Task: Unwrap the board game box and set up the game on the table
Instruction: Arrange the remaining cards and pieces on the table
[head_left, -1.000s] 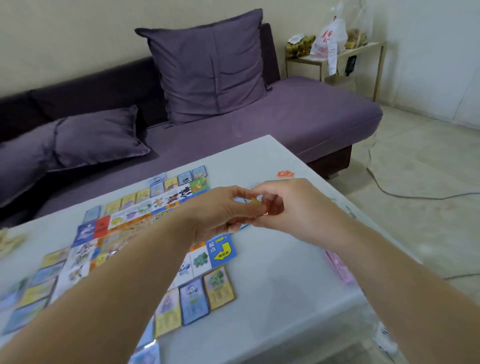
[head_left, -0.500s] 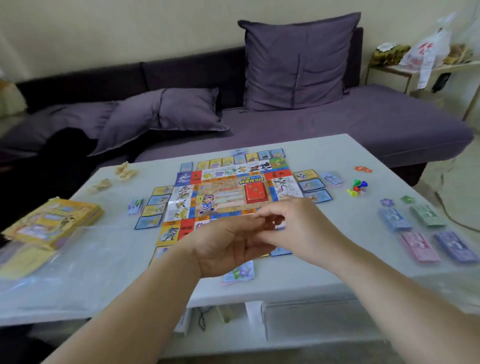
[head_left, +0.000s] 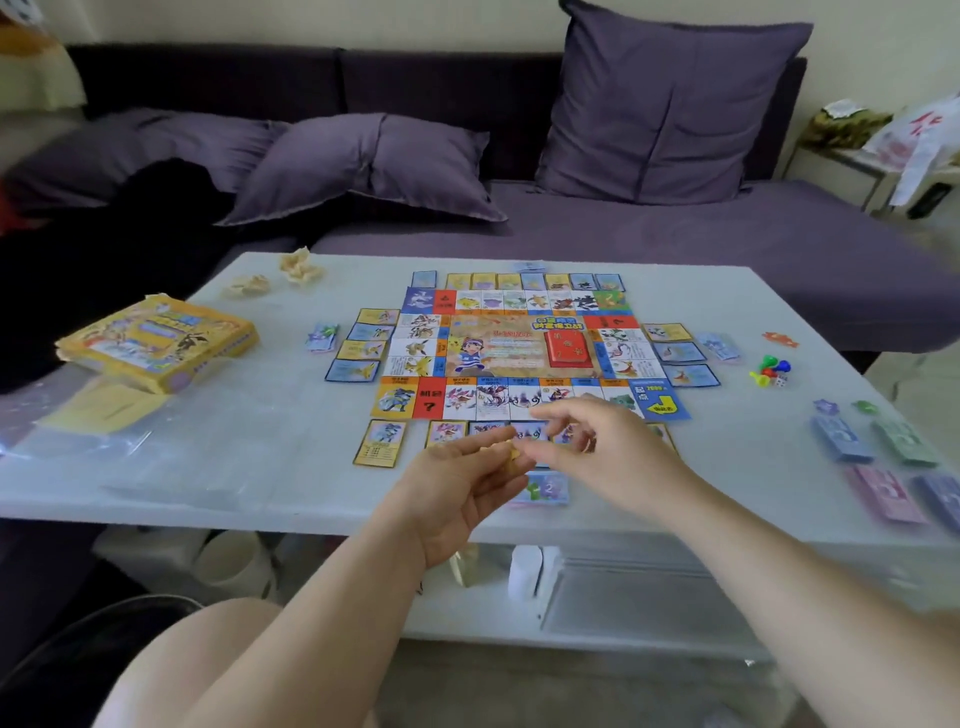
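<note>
Game box (head_left: 156, 343): on table (head_left: 260, 441), left edge.
Game board (head_left: 519, 345): flat, mid-table, ringed by cards (head_left: 363, 349).
Left hand (head_left: 462, 488): half curled, pinching small yellow piece (head_left: 513, 453).
Right hand (head_left: 613, 452): loosely curled; hold unclear.

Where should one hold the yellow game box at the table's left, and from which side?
Likely two opposite side walls, coming from above: the yellow game box lies flat on the table, broad face up, low walls exposed, too wide for a one-edge pinch.

I count one game board (head_left: 514, 345), one yellow box (head_left: 156, 340), two crumpled scraps (head_left: 298, 265) upper left, four money stacks (head_left: 841, 441) lower right, and one small yellow piece (head_left: 511, 453) in my left hand (head_left: 457, 488).
</note>
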